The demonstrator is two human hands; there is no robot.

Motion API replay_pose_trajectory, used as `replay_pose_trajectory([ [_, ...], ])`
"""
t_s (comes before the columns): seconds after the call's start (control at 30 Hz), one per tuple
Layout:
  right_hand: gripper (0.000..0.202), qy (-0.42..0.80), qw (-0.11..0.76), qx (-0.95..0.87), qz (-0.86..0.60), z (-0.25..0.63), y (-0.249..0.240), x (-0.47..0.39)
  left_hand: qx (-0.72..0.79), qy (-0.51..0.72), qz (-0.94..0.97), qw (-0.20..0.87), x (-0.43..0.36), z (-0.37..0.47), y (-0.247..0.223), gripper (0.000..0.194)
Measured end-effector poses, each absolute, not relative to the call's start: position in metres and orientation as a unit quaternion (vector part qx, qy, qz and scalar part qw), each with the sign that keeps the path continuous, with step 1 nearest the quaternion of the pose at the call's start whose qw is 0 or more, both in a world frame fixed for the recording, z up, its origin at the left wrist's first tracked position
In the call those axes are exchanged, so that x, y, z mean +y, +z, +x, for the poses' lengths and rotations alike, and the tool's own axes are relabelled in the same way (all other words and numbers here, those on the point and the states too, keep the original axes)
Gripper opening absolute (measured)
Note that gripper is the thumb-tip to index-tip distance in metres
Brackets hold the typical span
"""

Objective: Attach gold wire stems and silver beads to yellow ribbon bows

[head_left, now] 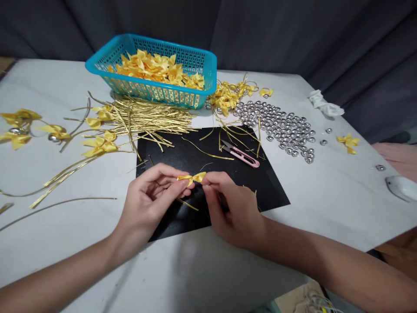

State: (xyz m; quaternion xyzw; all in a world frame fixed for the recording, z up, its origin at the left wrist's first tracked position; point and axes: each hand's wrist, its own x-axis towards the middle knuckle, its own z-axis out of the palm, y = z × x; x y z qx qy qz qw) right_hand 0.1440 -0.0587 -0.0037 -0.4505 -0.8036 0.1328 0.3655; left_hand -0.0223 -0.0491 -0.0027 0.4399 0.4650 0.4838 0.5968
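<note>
A small yellow ribbon bow (193,178) is held between my two hands above a black mat (260,191). My left hand (156,191) pinches the bow's left end between thumb and fingers. At its right tip, the thumb and forefinger of my right hand (230,204) close on the ribbon. A gold twist tie (189,204) shows just below the bow; whether it is joined to the bow I cannot tell. Beyond my hands, pink thread snips (243,156) lie on the mat among loose gold ties (208,153).
A turquoise basket (210,65) of yellow bows stands at the back, behind a pile of gold ties (153,115). Silver beads (276,126) spread to the right. Finished-looking bows with beads (54,132) lie left. A crumpled white cloth (325,104) rests near the right edge.
</note>
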Motion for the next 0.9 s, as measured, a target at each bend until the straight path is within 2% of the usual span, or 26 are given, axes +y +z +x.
replay_pose_trajectory([
  [0.5,0.012,0.146,0.35,-0.796,-0.473,0.1438,-0.0021,-0.0604,0.473,0.487,0.448,0.581,-0.0503,-0.0211,-0.0021,0.003],
  [0.67,0.012,0.154,0.372,-0.787,-0.469,0.1442,-0.0017,-0.0609,0.478,0.489,0.463,0.564,-0.0505,-0.0201,-0.0026,0.003],
  [0.9,0.012,0.167,0.371,-0.782,-0.471,0.1446,-0.001,-0.0632,0.471,0.493,0.438,0.587,-0.0504,-0.0206,-0.0014,0.003],
])
